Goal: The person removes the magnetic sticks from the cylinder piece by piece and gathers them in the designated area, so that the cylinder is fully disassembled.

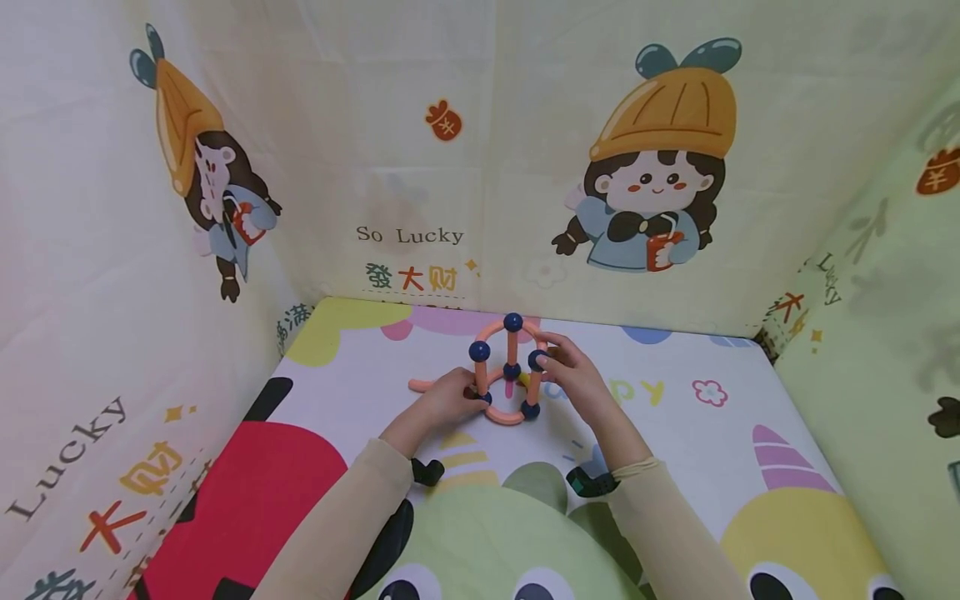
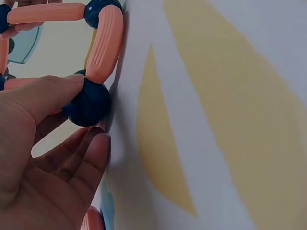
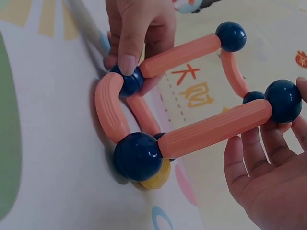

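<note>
A pink stick (image 1: 418, 385) lies left of the toy frame (image 1: 512, 343). The left hand (image 1: 452, 396) pinches the frame's low blue ball (image 2: 88, 105). The frame stands on the tabletop (image 1: 675, 442). At its right, the right hand (image 1: 576, 371) pinches a top blue ball (image 3: 283, 101).

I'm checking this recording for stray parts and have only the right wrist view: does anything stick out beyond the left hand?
Observer: Yes. In the head view, a salmon-pink plastic-looking rod juts out to the left of the bare left hand, which hides its other end.
Operator: Where on the white cartoon-printed mat is the frame of salmon-pink rods and glossy dark-blue balls?
Observer: Towards the mat's back edge, beyond the large light-green printed cartoon head.
Operator: And what does the bare right hand come out of?
Observer: A plain beige fabric sleeve.
</note>
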The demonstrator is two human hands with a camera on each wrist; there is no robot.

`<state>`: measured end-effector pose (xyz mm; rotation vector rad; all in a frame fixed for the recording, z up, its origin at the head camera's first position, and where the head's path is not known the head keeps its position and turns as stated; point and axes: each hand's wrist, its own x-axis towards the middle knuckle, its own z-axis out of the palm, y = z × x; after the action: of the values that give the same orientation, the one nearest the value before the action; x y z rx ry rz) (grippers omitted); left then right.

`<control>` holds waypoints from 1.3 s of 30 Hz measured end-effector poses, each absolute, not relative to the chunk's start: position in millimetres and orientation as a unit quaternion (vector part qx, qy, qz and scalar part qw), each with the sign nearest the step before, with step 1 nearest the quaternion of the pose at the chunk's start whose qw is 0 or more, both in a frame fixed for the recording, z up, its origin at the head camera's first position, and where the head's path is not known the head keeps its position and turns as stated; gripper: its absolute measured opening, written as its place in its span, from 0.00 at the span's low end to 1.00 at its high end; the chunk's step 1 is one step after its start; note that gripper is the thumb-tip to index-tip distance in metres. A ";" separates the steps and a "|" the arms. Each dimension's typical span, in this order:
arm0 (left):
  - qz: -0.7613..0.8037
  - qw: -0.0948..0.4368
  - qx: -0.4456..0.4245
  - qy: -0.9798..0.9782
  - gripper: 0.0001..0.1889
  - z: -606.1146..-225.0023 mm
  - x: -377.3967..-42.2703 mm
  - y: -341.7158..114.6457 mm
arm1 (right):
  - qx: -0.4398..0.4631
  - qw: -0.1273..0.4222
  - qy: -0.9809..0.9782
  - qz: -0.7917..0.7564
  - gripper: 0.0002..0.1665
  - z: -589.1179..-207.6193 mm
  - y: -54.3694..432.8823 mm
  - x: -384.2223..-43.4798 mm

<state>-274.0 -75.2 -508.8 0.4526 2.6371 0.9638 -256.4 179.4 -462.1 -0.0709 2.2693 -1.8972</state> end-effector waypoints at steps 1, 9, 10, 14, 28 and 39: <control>0.335 0.147 0.157 0.917 0.09 -508.9 -273.7 -75.4 | -0.024 0.092 0.763 -0.640 0.28 -462.2 179.3 -256.2; 0.329 0.156 0.168 0.916 0.11 -509.6 -277.0 -81.2 | -0.029 0.096 0.756 -0.647 0.27 -460.9 176.7 -253.2; 0.329 0.159 0.166 0.916 0.11 -509.2 -277.3 -82.3 | -0.029 0.097 0.756 -0.647 0.27 -460.1 175.9 -252.1; 0.334 0.170 0.165 0.912 0.12 -507.4 -278.7 -85.7 | -0.037 0.100 0.750 -0.653 0.28 -457.4 173.2 -246.9; 0.368 0.182 0.152 0.899 0.11 -508.7 -283.5 -87.6 | -0.041 0.080 0.721 -0.687 0.31 -461.2 167.1 -231.4; 0.382 0.147 0.129 0.903 0.16 -507.8 -281.8 -86.0 | -0.046 0.079 0.734 -0.673 0.30 -464.4 167.2 -226.9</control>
<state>-281.8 -86.0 -507.8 0.3725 2.5979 1.0997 -226.9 167.2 -464.4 -0.1370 2.1967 -2.0132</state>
